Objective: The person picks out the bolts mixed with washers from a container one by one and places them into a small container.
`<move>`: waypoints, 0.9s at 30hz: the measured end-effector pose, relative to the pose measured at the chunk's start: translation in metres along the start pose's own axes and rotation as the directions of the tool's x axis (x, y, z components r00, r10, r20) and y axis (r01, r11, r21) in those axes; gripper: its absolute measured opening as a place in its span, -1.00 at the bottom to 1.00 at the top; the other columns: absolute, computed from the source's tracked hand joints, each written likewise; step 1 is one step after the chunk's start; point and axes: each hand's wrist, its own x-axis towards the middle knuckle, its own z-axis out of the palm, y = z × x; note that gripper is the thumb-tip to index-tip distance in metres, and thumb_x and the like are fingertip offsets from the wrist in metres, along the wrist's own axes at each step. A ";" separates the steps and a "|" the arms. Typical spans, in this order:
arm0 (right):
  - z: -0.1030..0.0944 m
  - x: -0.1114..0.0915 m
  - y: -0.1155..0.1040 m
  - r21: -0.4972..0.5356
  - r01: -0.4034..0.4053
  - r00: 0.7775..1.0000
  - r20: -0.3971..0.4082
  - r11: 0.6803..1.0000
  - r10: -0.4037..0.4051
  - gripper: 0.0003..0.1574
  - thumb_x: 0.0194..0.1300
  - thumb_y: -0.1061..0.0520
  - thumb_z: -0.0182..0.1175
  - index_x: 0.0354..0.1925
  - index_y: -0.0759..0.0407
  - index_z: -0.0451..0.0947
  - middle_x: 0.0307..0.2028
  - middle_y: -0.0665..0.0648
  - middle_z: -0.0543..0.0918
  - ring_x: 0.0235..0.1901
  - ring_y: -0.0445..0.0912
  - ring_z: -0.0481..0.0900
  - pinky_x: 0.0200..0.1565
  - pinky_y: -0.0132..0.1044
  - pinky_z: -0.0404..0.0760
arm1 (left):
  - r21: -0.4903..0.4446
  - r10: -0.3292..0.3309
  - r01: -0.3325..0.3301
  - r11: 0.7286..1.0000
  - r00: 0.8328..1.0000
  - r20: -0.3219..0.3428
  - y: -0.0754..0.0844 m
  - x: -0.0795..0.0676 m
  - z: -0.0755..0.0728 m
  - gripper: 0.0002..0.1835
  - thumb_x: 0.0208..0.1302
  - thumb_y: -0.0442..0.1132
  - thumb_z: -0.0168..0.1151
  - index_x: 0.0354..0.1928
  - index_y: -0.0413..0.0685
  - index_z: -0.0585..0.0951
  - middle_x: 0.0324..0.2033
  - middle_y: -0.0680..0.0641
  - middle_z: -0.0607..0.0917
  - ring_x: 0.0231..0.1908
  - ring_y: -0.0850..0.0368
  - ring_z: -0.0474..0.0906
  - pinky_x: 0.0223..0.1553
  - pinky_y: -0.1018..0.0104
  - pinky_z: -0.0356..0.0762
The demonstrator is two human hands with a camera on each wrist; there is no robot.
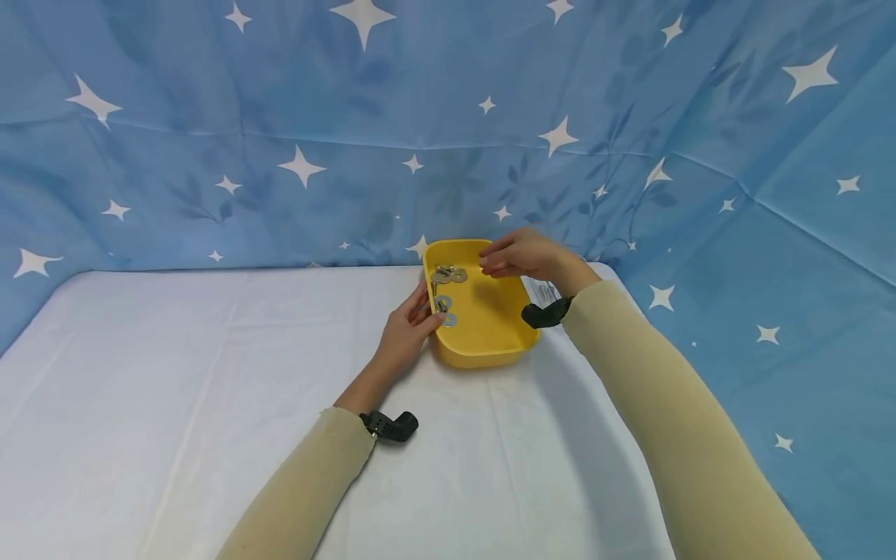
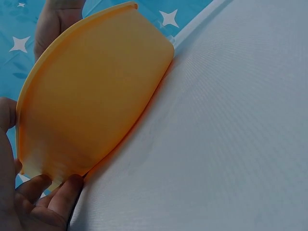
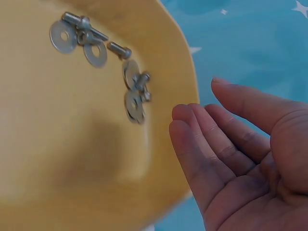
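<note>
A yellow plastic bin (image 1: 493, 323) with rounded corners stands toward the back of the table. My left hand (image 1: 404, 333) grips its left side, thumb at the rim; in the left wrist view the fingers (image 2: 67, 197) curl at the bin's lower edge. Over the far right part of the bin hovers my right hand (image 1: 526, 255), fingers extended together and thumb apart, with nothing in its grasp. Inside, along the wall in the right wrist view, lie several flat metal washers (image 3: 57, 42) and several short bolts (image 3: 119, 50).
A white cloth (image 1: 231, 389) covers the table. Behind it and along the right hangs a blue curtain (image 1: 350, 187) with white stars. A small printed label (image 1: 542, 292) shows just right of the bin, partly behind my right wrist.
</note>
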 end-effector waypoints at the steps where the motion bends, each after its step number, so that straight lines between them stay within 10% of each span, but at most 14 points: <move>1: 0.003 0.003 0.001 0.004 0.000 1.000 0.007 1.000 0.000 -0.42 0.44 0.21 0.21 0.35 0.36 0.44 0.31 0.41 0.52 0.10 0.06 0.68 0.34 -0.02 0.54 | -0.001 0.001 -0.001 1.000 1.000 0.000 0.000 0.000 0.000 -0.20 0.42 -0.18 0.21 0.60 0.20 0.09 0.56 -0.03 0.25 0.50 0.08 0.29 0.46 0.18 0.36; 27: 0.062 0.047 0.022 0.117 0.004 0.997 0.081 0.993 -0.013 -0.47 0.45 0.29 0.15 0.33 0.41 0.44 0.30 0.37 0.53 0.30 0.16 0.56 0.32 -0.11 0.58 | 0.008 0.015 -0.015 1.000 1.000 0.002 -0.006 0.003 -0.001 -0.19 0.42 -0.20 0.21 0.61 0.19 0.08 0.55 -0.03 0.27 0.49 0.08 0.30 0.44 0.19 0.38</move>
